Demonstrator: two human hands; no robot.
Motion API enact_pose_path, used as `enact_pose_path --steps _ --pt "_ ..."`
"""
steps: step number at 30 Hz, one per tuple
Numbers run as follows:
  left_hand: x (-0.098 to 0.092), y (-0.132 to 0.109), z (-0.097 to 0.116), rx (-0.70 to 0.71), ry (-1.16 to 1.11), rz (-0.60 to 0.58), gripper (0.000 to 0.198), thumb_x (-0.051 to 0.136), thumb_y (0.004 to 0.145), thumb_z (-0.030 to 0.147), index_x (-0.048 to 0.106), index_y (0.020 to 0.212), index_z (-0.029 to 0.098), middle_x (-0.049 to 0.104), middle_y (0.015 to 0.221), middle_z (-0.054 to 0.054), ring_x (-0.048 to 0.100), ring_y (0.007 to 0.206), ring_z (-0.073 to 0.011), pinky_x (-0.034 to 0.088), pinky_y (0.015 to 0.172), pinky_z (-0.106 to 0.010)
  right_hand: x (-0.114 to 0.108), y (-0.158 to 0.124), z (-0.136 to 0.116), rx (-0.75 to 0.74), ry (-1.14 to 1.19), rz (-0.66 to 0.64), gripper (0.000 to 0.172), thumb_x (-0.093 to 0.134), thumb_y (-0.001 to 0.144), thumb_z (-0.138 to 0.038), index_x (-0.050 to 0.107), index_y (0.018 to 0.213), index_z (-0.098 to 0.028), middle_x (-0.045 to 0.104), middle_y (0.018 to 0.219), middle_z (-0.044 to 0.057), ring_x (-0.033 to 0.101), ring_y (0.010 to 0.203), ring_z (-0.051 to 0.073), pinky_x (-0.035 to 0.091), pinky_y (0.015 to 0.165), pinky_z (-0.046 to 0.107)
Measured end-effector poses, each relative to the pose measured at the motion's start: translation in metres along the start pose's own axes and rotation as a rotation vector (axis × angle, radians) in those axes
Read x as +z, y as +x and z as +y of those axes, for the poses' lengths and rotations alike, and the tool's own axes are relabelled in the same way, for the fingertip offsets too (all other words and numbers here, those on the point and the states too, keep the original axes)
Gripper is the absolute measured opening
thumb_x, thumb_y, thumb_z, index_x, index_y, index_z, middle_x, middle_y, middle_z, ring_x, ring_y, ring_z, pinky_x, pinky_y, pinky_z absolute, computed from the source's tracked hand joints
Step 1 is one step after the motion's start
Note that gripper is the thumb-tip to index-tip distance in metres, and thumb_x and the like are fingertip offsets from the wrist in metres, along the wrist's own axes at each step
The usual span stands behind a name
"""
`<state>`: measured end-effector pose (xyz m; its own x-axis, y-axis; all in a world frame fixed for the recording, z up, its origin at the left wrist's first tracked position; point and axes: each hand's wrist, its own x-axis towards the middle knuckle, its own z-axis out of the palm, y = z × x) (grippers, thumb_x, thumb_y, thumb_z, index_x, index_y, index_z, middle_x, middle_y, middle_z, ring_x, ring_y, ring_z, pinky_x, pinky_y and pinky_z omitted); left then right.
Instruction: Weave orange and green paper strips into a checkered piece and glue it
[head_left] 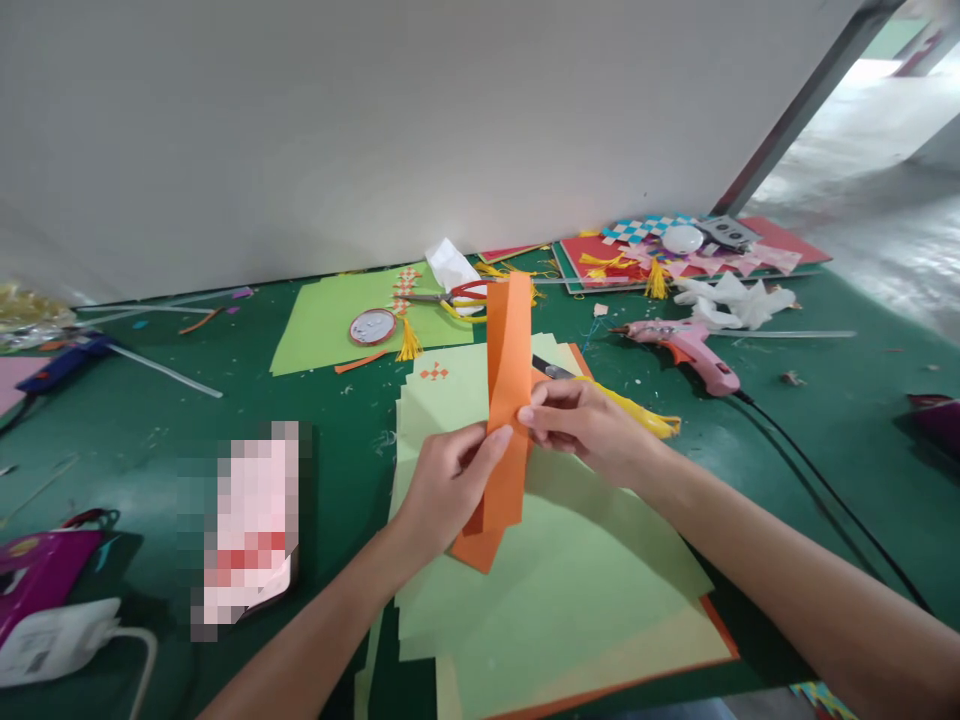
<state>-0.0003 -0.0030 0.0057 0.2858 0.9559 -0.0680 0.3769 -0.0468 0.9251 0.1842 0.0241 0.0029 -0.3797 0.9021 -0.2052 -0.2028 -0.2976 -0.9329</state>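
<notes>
A long folded strip of orange paper (510,350) stands upright between my hands, above a stack of pale green sheets (600,580). My left hand (454,475) is closed around its lower left side, thumb flat on the front and the other fingers behind. With thumb and fingers, my right hand (589,425) pinches the right edge at about mid-height. Below the strip, another orange paper piece (480,550) sticks out at an angle. Partly hidden behind my right hand lies a yellow item (637,412) with a dark blade-like part beside it.
A pink glue gun (686,350) with a black cable lies at right. Scissors (457,298), a round tin (373,326) and a yellow tassel (409,342) are on brighter green paper. A blurred-out phone (255,530) and white charger (64,640) lie left. A wall (375,130) stands behind.
</notes>
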Motion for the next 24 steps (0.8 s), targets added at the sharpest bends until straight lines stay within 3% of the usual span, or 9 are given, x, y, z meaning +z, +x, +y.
enact_pose_path --steps 11,17,24 --pt "0.0005 -0.0007 -0.0020 0.066 0.062 0.021 0.043 0.042 0.095 0.041 0.025 0.061 0.020 0.018 0.057 0.005 0.017 0.052 -0.0088 0.015 0.048 -0.026 0.0024 -0.0002 0.0037 0.004 -0.042 -0.009 0.028 0.078 0.070 -0.035 0.058 0.062 -0.017 0.052 0.054 -0.004 0.044 0.051 0.007 0.025 0.046 0.023" --pt "0.0001 -0.0025 -0.0006 0.104 0.108 -0.029 0.039 0.038 0.097 0.039 0.031 0.064 0.019 0.023 0.058 0.005 0.020 0.052 -0.0085 0.018 0.048 -0.026 0.0032 -0.0018 0.0009 0.034 -0.087 0.007 0.028 0.076 0.071 -0.037 0.058 0.062 -0.018 0.053 0.053 -0.003 0.043 0.050 0.007 0.024 0.046 0.025" --pt "0.0027 -0.0028 -0.0004 0.075 0.085 -0.066 0.042 0.040 0.096 0.040 0.025 0.063 0.020 0.022 0.058 0.006 0.019 0.053 -0.0087 0.018 0.049 -0.026 0.0008 -0.0012 0.0009 0.038 -0.010 0.040 0.030 0.079 0.068 -0.035 0.054 0.063 -0.019 0.050 0.051 -0.005 0.041 0.048 0.007 0.023 0.047 0.025"
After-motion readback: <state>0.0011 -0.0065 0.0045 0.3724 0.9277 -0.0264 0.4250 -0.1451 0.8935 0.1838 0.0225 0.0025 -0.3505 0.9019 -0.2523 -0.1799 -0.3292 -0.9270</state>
